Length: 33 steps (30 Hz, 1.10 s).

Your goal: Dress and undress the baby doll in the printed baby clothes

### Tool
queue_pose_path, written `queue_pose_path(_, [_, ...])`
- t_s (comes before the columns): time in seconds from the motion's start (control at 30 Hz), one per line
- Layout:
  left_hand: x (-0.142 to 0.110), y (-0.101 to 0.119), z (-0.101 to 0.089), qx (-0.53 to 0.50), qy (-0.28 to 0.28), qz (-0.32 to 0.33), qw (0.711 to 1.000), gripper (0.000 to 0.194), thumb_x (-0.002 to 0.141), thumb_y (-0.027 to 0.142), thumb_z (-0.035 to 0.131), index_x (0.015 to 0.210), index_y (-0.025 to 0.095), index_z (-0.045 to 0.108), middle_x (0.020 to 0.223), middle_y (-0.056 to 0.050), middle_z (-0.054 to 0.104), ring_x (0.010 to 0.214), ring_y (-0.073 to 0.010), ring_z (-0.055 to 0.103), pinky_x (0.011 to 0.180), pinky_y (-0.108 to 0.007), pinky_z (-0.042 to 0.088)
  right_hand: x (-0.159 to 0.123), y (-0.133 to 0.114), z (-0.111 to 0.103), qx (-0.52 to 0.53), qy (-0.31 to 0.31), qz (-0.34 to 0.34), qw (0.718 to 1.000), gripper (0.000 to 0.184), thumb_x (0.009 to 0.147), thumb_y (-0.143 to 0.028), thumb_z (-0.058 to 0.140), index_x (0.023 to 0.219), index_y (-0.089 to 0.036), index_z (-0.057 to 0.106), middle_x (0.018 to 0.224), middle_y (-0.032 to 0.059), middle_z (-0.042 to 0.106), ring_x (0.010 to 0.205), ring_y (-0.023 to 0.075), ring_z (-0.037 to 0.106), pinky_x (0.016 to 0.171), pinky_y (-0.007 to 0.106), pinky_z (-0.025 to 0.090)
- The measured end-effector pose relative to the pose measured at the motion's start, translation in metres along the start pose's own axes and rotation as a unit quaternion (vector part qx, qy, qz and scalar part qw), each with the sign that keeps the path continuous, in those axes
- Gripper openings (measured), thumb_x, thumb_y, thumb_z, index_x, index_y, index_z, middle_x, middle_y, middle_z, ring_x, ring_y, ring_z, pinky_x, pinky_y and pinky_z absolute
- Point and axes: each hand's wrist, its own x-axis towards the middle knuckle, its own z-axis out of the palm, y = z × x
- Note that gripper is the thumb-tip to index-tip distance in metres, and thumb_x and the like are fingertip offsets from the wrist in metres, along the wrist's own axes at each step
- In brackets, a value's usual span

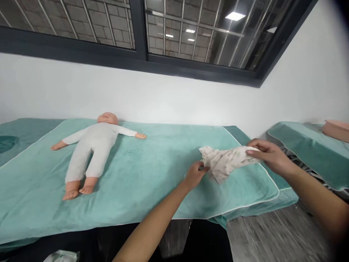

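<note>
A small white printed baby garment [225,162] stretches between my two hands above the right part of the green bed cover [160,171]. My left hand [195,175] pinches its near edge at the left end. At the other end, my right hand [269,154] grips the cloth between thumb and fingers. The garment is partly folded, so its exact cut cannot be made out. To the left, a baby doll [94,149] in a white suit lies on its back, arms spread, head toward the wall.
A white wall [174,98] and a dark-framed window [141,32] with bars rise behind the bed. At the right stands another green-covered surface [305,153] bearing a pinkish object [336,130]. A partly visible packet [62,256] lies at the bottom left, above grey flooring.
</note>
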Motion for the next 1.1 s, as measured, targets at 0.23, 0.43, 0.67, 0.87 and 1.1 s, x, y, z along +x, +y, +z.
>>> queue_pose_path(0.23, [-0.004,0.033,-0.068,-0.211,0.243,0.008,0.947,0.035,0.08,0.052,0.064,0.092,0.022,0.051,0.089,0.001,0.062,0.079,-0.0138,0.061,0.073,-0.029,0.051,-0.003,0.014,-0.056,0.093,0.309,-0.036,0.946,0.025,0.08,-0.047,0.07,0.097,-0.03,0.064,0.104,0.0141,0.066,0.078,0.0229,0.063,0.065,0.042,0.045])
queue_pose_path(0.43, [-0.015,0.103,-0.126,-0.293,0.27,0.109,0.911,0.026,0.08,0.035,0.072,0.087,0.021,0.051,0.093,0.001,0.064,0.081,-0.012,0.062,0.069,-0.025,0.049,0.022,0.05,-0.014,-0.016,0.312,-0.034,0.949,0.043,0.079,-0.05,0.068,0.111,-0.022,0.061,0.107,0.0167,0.065,0.086,0.0259,0.064,0.069,0.043,0.05])
queue_pose_path(0.67, [-0.017,0.197,-0.129,-0.194,0.196,0.205,0.939,0.022,0.086,0.037,0.067,0.088,0.022,0.051,0.09,-0.001,0.062,0.074,-0.0145,0.06,0.066,-0.029,0.052,0.04,0.016,0.144,-0.118,-0.05,-0.251,0.959,0.074,0.075,-0.047,0.076,0.139,-0.027,0.044,0.143,0.0133,0.046,0.131,0.0304,0.047,0.107,0.048,0.042])
queue_pose_path(0.87, [-0.024,0.244,-0.175,0.003,0.347,0.327,0.879,0.026,0.085,0.046,0.068,0.089,0.025,0.053,0.076,0.003,0.049,0.063,-0.0102,0.047,0.057,-0.024,0.046,0.033,0.02,0.231,-0.167,-0.125,-0.221,0.953,0.088,0.077,-0.04,0.073,0.151,-0.024,0.029,0.149,0.0152,0.044,0.128,0.0367,0.051,0.099,0.049,0.046])
queue_pose_path(1.1, [-0.021,0.196,-0.246,0.208,0.49,0.28,0.799,0.034,0.084,0.036,0.068,0.109,0.018,0.055,0.114,-0.005,0.055,0.108,-0.0205,0.051,0.103,-0.044,0.039,0.081,0.003,0.233,-0.004,-0.023,-0.09,0.996,0.026,0.082,-0.023,0.052,0.104,-0.026,0.066,0.105,0.0036,0.072,0.1,0.027,0.063,0.087,0.038,0.049])
